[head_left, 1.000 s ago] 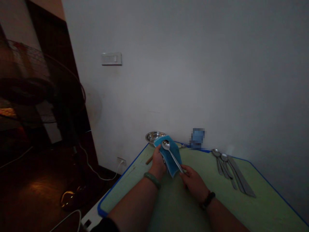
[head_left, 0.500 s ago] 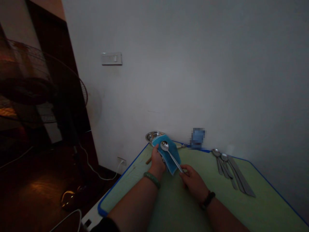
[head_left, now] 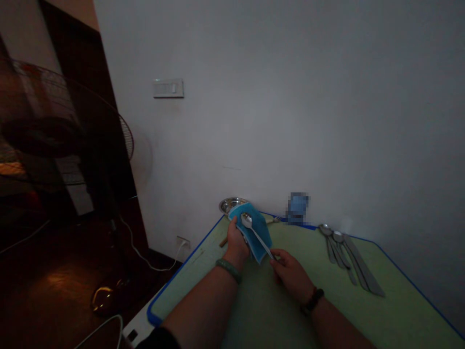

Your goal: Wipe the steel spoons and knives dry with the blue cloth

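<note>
Above green bench (head_left: 319, 300), left hand (head_left: 237, 241) grip closed around blue cloth (head_left: 260, 237), right hand (head_left: 290, 276) pinching end of steel spoon (head_left: 254, 231) handle, bowl lying on cloth. I watch that thin pinch (dim light here): slackening drops spoon, maybe against steel dish (head_left: 231, 204).

No legible text, label, brand, number or sign appears in this view. The blue object (head_left: 298, 208) by the wall is pixelated, and any marking on the wall switch plate (head_left: 168, 88) is too small to read.
</note>
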Action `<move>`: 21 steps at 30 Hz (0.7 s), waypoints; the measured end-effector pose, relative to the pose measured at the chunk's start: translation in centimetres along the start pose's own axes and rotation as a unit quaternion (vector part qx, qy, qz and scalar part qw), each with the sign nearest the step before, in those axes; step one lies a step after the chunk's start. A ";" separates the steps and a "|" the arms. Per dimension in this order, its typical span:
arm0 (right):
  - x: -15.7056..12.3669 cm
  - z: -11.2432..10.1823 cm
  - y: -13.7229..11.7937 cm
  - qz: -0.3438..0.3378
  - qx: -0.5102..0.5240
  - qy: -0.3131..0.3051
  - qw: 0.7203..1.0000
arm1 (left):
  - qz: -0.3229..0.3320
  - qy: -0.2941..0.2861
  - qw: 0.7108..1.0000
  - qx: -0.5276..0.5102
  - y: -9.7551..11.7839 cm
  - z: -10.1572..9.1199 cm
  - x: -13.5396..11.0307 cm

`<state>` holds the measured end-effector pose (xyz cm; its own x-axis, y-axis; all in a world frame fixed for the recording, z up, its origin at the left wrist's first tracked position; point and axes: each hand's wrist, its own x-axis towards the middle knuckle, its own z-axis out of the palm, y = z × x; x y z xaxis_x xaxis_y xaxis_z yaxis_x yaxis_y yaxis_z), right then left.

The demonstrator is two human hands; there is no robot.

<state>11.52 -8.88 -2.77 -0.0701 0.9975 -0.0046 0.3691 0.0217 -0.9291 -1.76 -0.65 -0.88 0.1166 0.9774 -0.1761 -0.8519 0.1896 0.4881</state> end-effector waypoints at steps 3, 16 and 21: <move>0.0 0.0 0.1 0.004 0.005 0.001 1.000 | 0.001 0.005 1.000 -0.005 0.0 0.0 0.0; -0.2 0.1 -0.1 0.010 -0.001 0.005 1.000 | -0.032 -0.008 0.999 0.007 0.1 0.5 -0.5; -0.1 0.2 0.3 0.005 0.002 0.005 1.000 | -0.037 -0.012 0.999 0.010 0.0 0.5 -0.6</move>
<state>11.46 -8.98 -3.07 -0.0578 0.9983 -0.0108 0.3663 0.0111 -0.9304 -1.59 -1.22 -0.28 0.1918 0.9623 -0.1927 -0.8302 0.2638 0.4911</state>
